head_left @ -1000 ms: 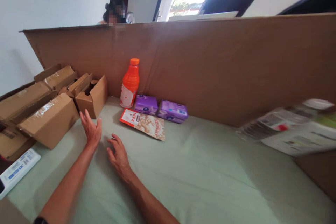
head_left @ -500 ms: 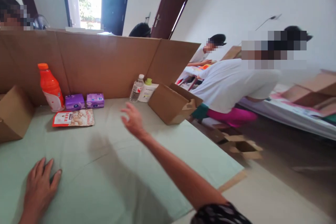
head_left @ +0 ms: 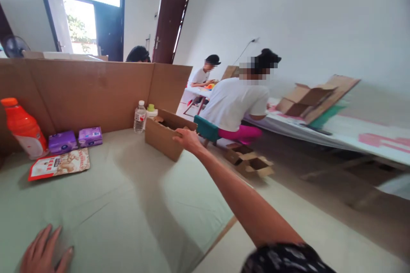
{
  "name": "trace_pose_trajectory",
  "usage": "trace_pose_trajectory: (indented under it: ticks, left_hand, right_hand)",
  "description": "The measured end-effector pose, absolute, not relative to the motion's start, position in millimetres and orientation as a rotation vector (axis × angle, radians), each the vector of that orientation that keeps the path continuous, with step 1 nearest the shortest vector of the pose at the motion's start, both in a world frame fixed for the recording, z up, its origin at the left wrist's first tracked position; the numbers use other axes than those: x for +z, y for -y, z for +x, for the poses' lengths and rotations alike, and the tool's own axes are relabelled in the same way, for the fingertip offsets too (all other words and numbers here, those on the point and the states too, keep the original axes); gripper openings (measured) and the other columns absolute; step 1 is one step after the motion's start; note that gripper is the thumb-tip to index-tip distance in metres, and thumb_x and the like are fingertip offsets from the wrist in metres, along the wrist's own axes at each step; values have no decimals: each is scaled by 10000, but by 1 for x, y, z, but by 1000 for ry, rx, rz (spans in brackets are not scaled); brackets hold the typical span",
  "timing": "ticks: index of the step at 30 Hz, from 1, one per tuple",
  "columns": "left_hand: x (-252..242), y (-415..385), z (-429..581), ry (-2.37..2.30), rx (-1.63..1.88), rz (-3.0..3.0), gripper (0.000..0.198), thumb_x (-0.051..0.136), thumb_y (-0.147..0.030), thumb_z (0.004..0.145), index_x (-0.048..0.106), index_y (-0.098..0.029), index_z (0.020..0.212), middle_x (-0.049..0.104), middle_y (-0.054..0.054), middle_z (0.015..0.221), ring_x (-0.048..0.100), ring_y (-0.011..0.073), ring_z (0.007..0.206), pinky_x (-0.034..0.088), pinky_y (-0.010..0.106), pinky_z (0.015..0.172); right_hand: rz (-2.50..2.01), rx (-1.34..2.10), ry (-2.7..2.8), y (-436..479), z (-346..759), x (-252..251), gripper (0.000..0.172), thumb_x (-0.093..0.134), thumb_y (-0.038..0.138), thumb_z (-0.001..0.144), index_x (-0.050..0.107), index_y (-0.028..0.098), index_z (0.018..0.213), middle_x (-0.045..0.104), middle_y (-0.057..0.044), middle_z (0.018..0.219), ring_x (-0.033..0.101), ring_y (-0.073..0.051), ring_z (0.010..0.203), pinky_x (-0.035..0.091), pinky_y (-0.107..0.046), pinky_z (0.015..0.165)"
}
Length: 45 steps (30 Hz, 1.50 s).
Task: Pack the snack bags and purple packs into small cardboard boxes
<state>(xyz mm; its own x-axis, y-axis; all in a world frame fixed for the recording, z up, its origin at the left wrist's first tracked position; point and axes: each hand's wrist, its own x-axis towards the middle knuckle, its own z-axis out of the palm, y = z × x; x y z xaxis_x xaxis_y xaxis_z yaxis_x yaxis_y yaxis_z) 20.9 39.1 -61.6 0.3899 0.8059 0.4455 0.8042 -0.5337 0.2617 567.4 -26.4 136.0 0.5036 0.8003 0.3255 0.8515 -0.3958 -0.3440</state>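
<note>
My right hand point(head_left: 186, 139) reaches out to an open cardboard box point(head_left: 162, 138) at the table's right edge, with the fingers curled over its near top rim. My left hand point(head_left: 45, 256) lies flat with fingers spread on the pale green table cover point(head_left: 128, 204) at the lower left. Behind the box stand a clear water bottle point(head_left: 139, 117) and a white bottle with a green cap point(head_left: 151, 111).
An orange drink bottle point(head_left: 24, 130), two purple packs point(head_left: 75, 138) and a red snack packet point(head_left: 59, 164) lie at the left before a tall cardboard divider point(head_left: 96, 89). A seated person in a white shirt point(head_left: 235, 102) works at another table; open boxes point(head_left: 250, 162) lie on the floor.
The view has swung right. My right hand went from hovering over the table to the box's rim. My left hand stays flat on the cover.
</note>
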Motion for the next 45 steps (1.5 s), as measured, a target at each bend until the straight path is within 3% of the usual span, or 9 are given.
trace_pose_trajectory:
  ticks: [7,11,14,20,24,31,37,42,45]
  left_hand:
    - [-6,-2,20,-1304,895,1982,953,633,-671,806,261,-218,1558,328,188,1609,370,392,1460,304,615,1185]
    - [28,27,13,-1019,943,1876,1278,752,-763,640,64,-287,1606,81,166,1693,141,422,1540,157,617,1236]
    - [44,38,0,-969,931,1770,1357,779,-757,603,-17,-308,1607,6,150,1702,85,432,1544,190,605,1233]
    - [39,26,-16,-940,909,1748,1351,794,-745,602,-8,-326,1605,47,123,1703,66,399,1556,105,594,1249]
    - [30,12,0,-880,819,1700,1400,833,-703,583,-22,-278,1607,142,169,1679,158,416,1538,183,598,1233]
    - [37,1,-9,-927,778,1759,1351,874,-547,612,6,-267,1609,150,181,1676,184,444,1524,217,617,1217]
    - [41,6,-42,-967,724,1752,1329,858,-527,640,-18,-292,1612,118,159,1690,168,444,1527,207,605,1223]
    - [28,11,-43,-938,780,1683,1279,802,-617,668,8,-288,1616,129,160,1689,170,459,1521,229,627,1208]
    - [18,11,-43,-878,811,1677,1254,795,-667,655,51,-343,1611,169,132,1685,171,456,1521,220,651,1200]
  right_hand:
    - [-1631,48,2065,85,426,137,108,605,254,920,703,209,917,737,-48,909,662,-212,896,465,-387,896]
    - [-1121,123,2299,91,346,144,164,521,163,973,649,198,876,701,-29,838,619,-174,832,437,-386,875]
    - [-963,218,2318,88,314,145,167,527,121,966,627,190,852,690,-23,852,610,-158,840,441,-368,882]
    - [-917,222,2281,87,318,138,141,550,98,938,626,207,890,690,-41,902,639,-184,947,476,-362,894]
    - [-1035,149,2269,93,326,135,45,619,203,925,662,212,937,699,-87,1052,647,-214,984,517,-366,867]
    - [-1116,70,2162,109,352,134,403,575,541,943,692,238,1181,718,-108,1145,674,-266,1020,533,-387,865]
    - [-1410,414,1391,74,387,105,329,486,452,997,735,242,956,746,-62,911,691,-238,976,525,-369,903]
    - [-1666,955,1109,-45,362,62,311,646,460,905,667,162,991,727,-84,937,679,-183,749,540,-298,633]
    - [-1799,1117,1155,-121,331,35,280,622,396,961,653,135,1060,696,-67,974,669,-159,769,563,-299,652]
